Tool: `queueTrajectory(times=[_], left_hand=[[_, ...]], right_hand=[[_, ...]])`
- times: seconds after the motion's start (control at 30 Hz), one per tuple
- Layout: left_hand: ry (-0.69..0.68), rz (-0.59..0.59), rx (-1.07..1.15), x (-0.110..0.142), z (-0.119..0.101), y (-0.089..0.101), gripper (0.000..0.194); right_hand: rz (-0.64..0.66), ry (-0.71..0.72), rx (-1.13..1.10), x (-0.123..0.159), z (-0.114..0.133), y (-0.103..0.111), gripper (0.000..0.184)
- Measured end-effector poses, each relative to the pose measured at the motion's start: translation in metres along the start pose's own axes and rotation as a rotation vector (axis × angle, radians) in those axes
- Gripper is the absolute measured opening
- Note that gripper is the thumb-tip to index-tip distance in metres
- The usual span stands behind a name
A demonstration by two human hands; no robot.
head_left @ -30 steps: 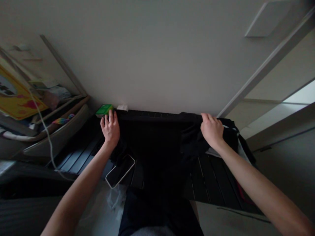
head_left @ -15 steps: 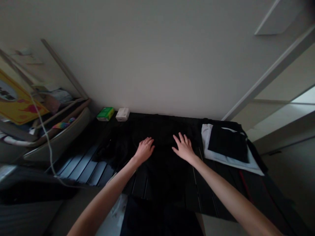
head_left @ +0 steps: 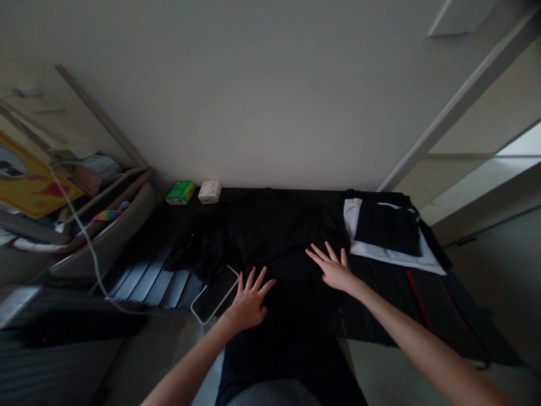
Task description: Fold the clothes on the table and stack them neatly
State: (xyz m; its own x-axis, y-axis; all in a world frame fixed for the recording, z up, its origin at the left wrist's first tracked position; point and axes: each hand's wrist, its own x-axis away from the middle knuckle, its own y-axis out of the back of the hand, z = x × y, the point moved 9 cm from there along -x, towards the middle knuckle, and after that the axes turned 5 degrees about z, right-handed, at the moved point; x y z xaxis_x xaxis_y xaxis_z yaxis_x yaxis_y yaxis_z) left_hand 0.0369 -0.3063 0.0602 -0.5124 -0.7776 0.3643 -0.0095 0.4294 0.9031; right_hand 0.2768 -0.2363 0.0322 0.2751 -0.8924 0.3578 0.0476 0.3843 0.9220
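Note:
A black garment (head_left: 274,225) is spread over the dark slatted table in front of me; its exact kind is lost in the dim light. My left hand (head_left: 250,301) rests with spread fingers on its near part. Just left of that hand lies a smartphone (head_left: 214,294) with a pale rim, near the table's front edge. Farther right, my right hand (head_left: 332,268) touches the cloth with its fingers apart. Neither hand grips anything.
Folded black and white clothes (head_left: 389,231) lie at the right of the table (head_left: 146,285). A green pack (head_left: 180,192) and a white box (head_left: 209,192) stand by the wall. On the left are a filled bin (head_left: 105,231) and a hanging white cable (head_left: 91,248).
My left hand has come back toward me, and the phone now shows beside it. My right hand has shifted slightly right and nearer. The view has tilted a little.

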Motion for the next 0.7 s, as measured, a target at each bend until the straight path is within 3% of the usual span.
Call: queueTrajectory(times=[0.1, 0.23, 0.33, 0.43, 0.6, 0.7], left_hand=[[-0.071, 0.024, 0.004, 0.024, 0.001, -0.007, 0.086], [-0.096, -0.041, 0.051, 0.038, 0.005, -0.006, 0.058], [-0.114, -0.125, 0.128, 0.042, 0.002, 0.010, 0.037], [-0.117, -0.159, 0.183, 0.052, -0.001, 0.030, 0.031], [-0.157, -0.016, 0.336, 0.064, -0.004, 0.050, 0.030], [-0.111, -0.163, 0.425, 0.049, 0.007, 0.075, 0.030]], right_hand=[[0.025, -0.024, -0.045, 0.024, -0.017, -0.010, 0.101], [-0.033, -0.020, -0.121, 0.043, -0.025, -0.009, 0.086], [-0.156, 0.035, -0.142, 0.051, -0.019, 0.010, 0.074], [-0.176, -0.020, -0.111, 0.059, -0.025, 0.025, 0.058], [-0.113, -0.142, -0.079, 0.065, -0.054, 0.045, 0.025], [-0.172, -0.169, -0.084, 0.053, -0.062, 0.067, 0.013]])
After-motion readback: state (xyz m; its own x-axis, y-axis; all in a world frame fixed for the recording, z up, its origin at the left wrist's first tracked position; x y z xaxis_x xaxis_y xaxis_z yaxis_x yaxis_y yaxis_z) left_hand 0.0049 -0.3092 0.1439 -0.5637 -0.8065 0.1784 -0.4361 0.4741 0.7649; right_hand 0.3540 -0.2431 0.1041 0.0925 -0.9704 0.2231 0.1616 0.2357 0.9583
